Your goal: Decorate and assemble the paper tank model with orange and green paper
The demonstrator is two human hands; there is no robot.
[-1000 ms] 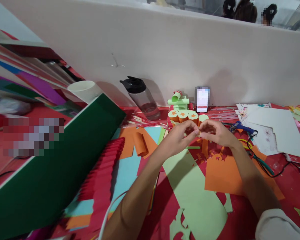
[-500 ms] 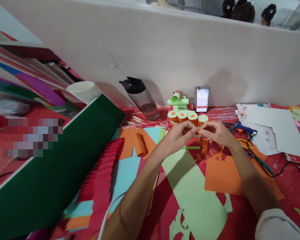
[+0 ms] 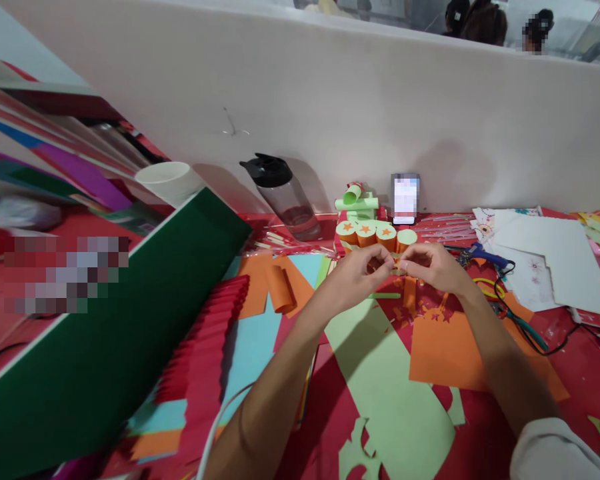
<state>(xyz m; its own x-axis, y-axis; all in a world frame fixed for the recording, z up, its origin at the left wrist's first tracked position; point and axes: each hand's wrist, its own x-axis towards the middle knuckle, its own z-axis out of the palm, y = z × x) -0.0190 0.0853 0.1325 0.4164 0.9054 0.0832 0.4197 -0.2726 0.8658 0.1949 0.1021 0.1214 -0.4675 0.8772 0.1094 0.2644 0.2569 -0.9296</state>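
Observation:
My left hand (image 3: 367, 269) and my right hand (image 3: 427, 265) meet at mid-table, thumbs and forefingers pinched close together. Whatever sits between the fingertips is too small to make out; a speck of orange shows there. Just behind them stand orange paper rolls (image 3: 385, 239) with pale green tops, several bearing an orange star. The rightmost roll (image 3: 407, 239) has a plain green top. Under my hands lie a thin green strip (image 3: 384, 295), orange scraps with star shapes (image 3: 437, 313) and a long pale green sheet (image 3: 380, 360).
A phone (image 3: 405, 199) leans on the white partition (image 3: 300, 100). Left of it stand stacked green tubes (image 3: 356, 204) and a tilted bottle (image 3: 290, 200). A dark green board (image 3: 125, 333) slants at left. At right lie a blue glue gun (image 3: 485, 255), cables, pliers (image 3: 525, 330) and white boards (image 3: 570, 260).
Both hands stay almost in place, with only a tiny shift at the fingertips. The view has moved very slightly; nothing else differs visibly.

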